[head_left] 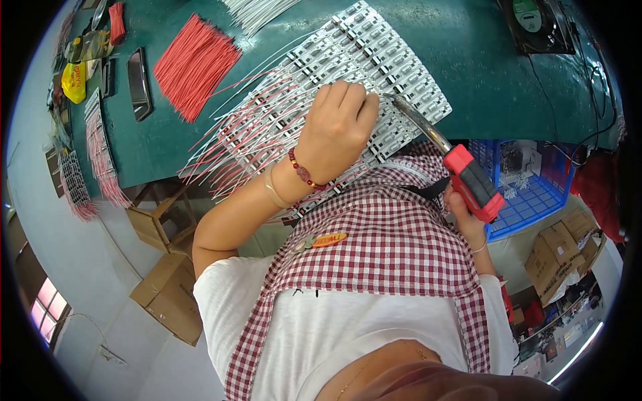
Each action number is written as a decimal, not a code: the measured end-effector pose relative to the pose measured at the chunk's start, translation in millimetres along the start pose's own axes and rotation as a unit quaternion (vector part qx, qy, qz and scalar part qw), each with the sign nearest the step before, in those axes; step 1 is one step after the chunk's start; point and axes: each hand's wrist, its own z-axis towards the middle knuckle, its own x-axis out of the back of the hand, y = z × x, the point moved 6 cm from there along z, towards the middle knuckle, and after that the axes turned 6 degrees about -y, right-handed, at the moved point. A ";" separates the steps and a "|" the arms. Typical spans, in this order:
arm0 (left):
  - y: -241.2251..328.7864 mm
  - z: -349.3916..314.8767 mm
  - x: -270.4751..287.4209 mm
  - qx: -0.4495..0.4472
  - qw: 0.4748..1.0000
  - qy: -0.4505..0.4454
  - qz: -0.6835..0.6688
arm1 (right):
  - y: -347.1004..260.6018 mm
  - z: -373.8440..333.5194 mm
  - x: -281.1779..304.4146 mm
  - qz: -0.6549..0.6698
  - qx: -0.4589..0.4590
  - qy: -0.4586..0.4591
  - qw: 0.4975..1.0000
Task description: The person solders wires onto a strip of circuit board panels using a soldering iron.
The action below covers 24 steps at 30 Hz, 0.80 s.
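A panel of small circuit boards lies on the green table, near its front edge. Red and white wires fan out from its left part. Over the panel's middle is my left hand, with its fingers curled and pinched together. Its fingertips point down at the boards, and what they hold is hidden. My right hand grips the red and black handle of a soldering iron from below. The iron's metal barrel slants up to the left, and its tip is at the boards just right of my left fingers.
A pile of red wires and a bundle of white wires lie beyond the panel. A phone and wired boards are at the left. A fan with cables stands far right, above a blue crate.
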 end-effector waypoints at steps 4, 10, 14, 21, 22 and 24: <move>0.0 0.1 0.3 0.002 1.000 -0.003 0.001 | -2.8 0.5 -4.1 -0.085 0.027 -0.001 0.996; 0.4 1.5 -0.3 0.008 1.000 -0.019 0.020 | -8.6 -5.1 6.5 -0.049 0.017 0.021 0.998; 0.0 2.8 0.4 0.005 0.999 -0.028 0.034 | 7.1 -15.4 13.1 -0.072 0.004 0.053 0.996; 10.5 0.7 2.5 -0.026 1.000 0.012 -0.009 | 3.3 -15.6 6.5 0.015 -0.021 0.004 1.000; 10.5 0.8 1.0 -0.026 1.000 0.012 -0.009 | 2.8 -15.9 5.7 -0.016 -0.004 0.012 1.000; 8.7 1.5 -2.7 -0.020 1.000 0.005 -0.018 | 3.3 -15.6 6.5 -0.047 0.014 0.020 0.999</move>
